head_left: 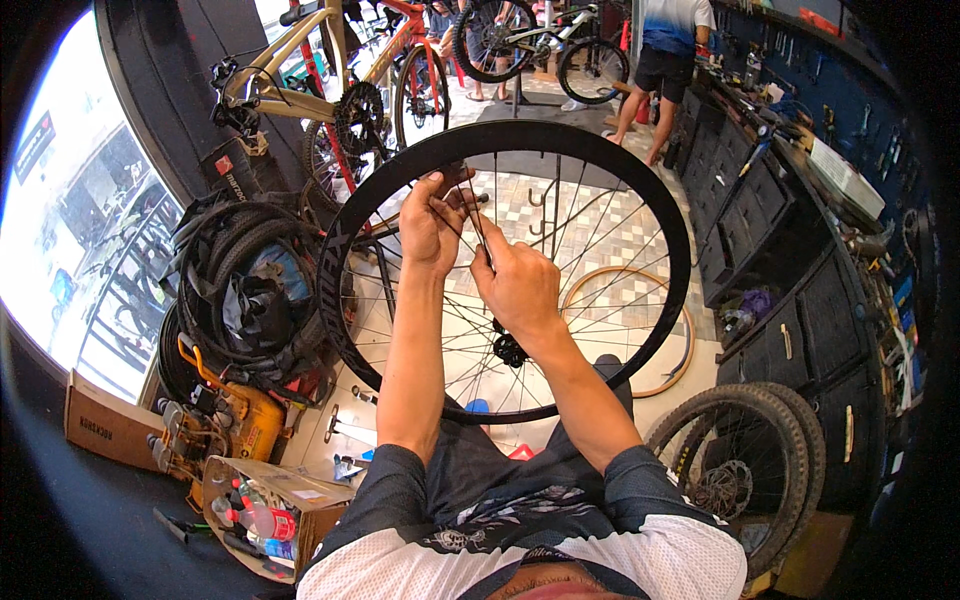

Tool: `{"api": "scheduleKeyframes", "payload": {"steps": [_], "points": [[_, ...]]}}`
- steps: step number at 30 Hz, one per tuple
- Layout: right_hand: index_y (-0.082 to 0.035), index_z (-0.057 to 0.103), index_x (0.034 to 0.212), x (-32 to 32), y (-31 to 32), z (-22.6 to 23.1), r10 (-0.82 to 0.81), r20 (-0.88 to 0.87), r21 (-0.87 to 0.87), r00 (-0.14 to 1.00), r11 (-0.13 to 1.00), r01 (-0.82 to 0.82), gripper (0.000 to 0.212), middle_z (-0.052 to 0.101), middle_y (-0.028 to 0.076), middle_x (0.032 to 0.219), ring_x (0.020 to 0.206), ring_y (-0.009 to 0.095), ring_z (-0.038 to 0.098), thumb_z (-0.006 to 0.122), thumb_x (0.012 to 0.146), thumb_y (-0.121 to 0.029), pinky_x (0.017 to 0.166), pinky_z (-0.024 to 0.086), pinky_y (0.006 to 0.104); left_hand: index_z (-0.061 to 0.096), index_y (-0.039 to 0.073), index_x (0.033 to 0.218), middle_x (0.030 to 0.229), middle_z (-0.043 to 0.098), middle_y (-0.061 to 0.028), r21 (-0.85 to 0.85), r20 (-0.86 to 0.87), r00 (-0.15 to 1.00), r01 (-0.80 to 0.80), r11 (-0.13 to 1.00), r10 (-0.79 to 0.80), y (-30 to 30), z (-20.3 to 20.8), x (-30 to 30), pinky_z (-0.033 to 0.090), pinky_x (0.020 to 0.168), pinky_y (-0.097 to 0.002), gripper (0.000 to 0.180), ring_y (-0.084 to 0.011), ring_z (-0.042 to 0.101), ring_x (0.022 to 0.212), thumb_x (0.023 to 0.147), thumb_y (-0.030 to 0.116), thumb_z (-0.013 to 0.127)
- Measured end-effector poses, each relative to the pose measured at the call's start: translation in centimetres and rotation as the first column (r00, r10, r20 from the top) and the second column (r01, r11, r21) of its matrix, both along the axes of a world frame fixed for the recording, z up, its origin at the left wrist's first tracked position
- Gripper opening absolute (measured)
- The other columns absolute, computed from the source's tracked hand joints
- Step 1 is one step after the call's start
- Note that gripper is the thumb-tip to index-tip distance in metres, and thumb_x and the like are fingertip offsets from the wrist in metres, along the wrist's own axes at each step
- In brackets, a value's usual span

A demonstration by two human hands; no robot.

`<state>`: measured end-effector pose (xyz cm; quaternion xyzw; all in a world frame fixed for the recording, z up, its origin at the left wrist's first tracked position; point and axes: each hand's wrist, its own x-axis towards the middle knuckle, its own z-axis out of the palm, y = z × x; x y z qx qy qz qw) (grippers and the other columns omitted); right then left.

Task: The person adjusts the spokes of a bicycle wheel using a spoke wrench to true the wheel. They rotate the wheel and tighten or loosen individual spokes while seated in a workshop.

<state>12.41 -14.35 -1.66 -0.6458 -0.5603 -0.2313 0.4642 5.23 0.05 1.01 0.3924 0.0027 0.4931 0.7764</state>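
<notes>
A bicycle wheel (520, 137) with a deep black rim and dark spokes stands tilted in front of my body. Its black hub (510, 348) shows below my right hand. My left hand (430, 225) reaches inside the rim near the top, thumb and fingers closed together. What they pinch is small, dark and hard to make out. Just right of it and lower, my right hand (520, 285) has its thumb and forefinger closed on a thin dark spoke (475, 215). Both forearms pass in front of the lower spokes.
Bundled black tyres (250, 240) and a yellow machine (250, 415) are at left, above an open cardboard box (320, 490). Mountain-bike wheels (740, 480) lean at lower right. Dark drawers (745, 200) line the right. A tan-edged tyre (690, 350) lies on the floor. Bikes and a person (672, 50) are farther off.
</notes>
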Motion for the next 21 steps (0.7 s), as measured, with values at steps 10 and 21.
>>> {"api": "scheduleKeyframes", "payload": {"steps": [10, 21], "points": [[-0.012, 0.070, 0.133, 0.2, 0.4, -0.2, 0.001, 0.015, 0.045, 1.000, 0.999, -0.002, 0.043, 0.063, 0.013, 0.063, 0.058, 0.033, 0.066, 0.073, 0.091, -0.019, 0.056, 0.054, 0.0455, 0.068, 0.005, 0.111, 0.103, 0.074, -0.0083, -0.028, -0.059, 0.997, -0.051, 0.998, 0.049, 0.7, 0.0, 0.6, 0.058, 0.074, -0.0321, 0.014, -0.0191, 0.071, 0.088, 0.100, 0.013, 0.068], [-0.009, 0.068, 0.107, 2.0, -1.1, -1.3, 0.186, -0.365, -0.066, 0.912, 0.972, -0.224, 0.019, 0.071, 0.012, 0.069, 0.064, 0.034, 0.072, 0.069, 0.099, -0.026, 0.060, 0.054, 0.0452, 0.033, -0.006, 0.157, 0.153, 0.045, -0.0215, 0.513, -0.094, 0.552, -0.687, 0.515, 0.829, -8.6, -3.1, 0.3, 0.039, 0.119, -0.0457, 0.062, -0.0309, 0.050, 0.137, 0.102, 0.005, 0.059]]}}
